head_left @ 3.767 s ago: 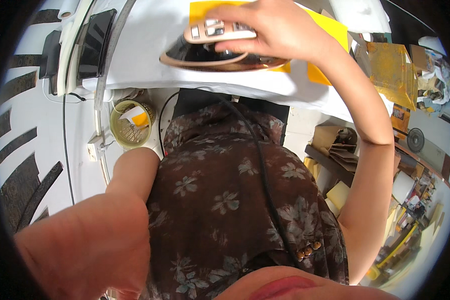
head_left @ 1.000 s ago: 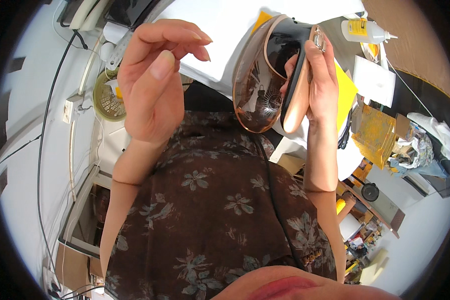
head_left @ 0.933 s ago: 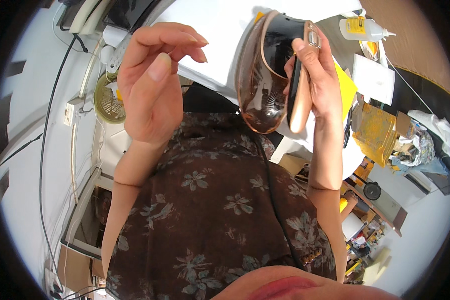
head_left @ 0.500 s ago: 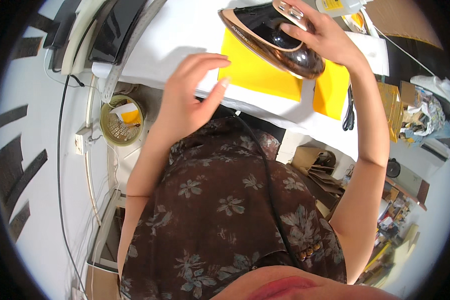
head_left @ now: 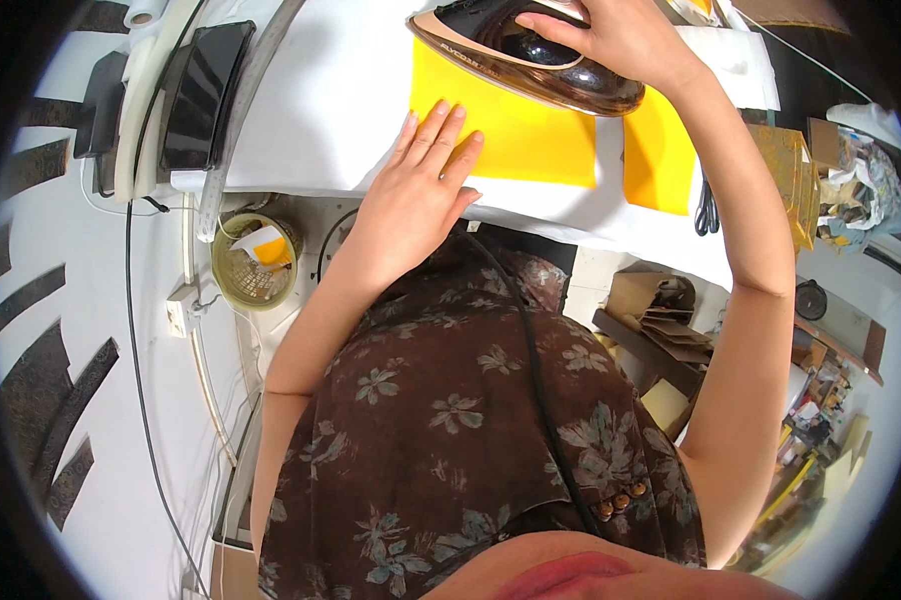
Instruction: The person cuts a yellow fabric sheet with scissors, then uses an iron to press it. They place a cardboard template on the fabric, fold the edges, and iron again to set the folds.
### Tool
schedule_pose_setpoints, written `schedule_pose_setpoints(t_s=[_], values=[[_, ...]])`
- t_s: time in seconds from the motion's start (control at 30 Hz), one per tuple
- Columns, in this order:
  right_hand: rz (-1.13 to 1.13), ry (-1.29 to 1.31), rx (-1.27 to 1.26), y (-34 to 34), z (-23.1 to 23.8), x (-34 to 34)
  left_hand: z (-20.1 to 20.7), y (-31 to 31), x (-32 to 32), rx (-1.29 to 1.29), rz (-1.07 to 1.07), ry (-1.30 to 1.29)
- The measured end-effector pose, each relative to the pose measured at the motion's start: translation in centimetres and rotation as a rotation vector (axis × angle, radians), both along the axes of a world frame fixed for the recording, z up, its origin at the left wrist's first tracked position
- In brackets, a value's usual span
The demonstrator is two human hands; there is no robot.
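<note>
My right hand (head_left: 631, 42) is wrapped round the handle of a black and copper-coloured clothes iron (head_left: 526, 62), whose tip points left. Under and beside the iron lies a yellow sheet (head_left: 531, 150), flat on the white-covered table (head_left: 301, 130). My left hand (head_left: 421, 195) rests at the sheet's near left corner, fingers stretched out, fingertips on the yellow. To the right, a second yellow piece (head_left: 661, 160) is set apart from the first by a white strip. The iron's soleplate is hidden, so I cannot tell whether it touches the sheet.
A dark flat-screened device (head_left: 206, 95) stands at the table's left end. Below it on the floor is a green basket (head_left: 233, 285) with scraps. A coiled black cord (head_left: 708, 212) hangs by the table's right edge. Cardboard pieces (head_left: 661, 315) lie beneath the table.
My left hand has come down from above the table's edge, its fingers flattening onto the yellow sheet. The iron, still in my right hand, appears slightly farther up and left in view.
</note>
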State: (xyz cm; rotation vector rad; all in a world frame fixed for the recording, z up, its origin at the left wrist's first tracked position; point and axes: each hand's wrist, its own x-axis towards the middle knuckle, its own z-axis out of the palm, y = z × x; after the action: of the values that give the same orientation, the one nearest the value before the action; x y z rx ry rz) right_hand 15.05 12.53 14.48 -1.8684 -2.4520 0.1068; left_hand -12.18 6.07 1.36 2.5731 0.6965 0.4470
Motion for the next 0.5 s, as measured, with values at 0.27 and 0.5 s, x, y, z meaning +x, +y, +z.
schedule_pose_setpoints(t_s=[0.27,0.5], values=[[-0.048,-0.022,-0.021,-1.3,0.1,2.0,0.2,-0.5,-0.6,-0.02,0.033,0.037],[-0.007,-0.02,-0.025,-2.1,0.3,3.7,0.5,0.1,-0.7,-0.033,0.098,-0.092]])
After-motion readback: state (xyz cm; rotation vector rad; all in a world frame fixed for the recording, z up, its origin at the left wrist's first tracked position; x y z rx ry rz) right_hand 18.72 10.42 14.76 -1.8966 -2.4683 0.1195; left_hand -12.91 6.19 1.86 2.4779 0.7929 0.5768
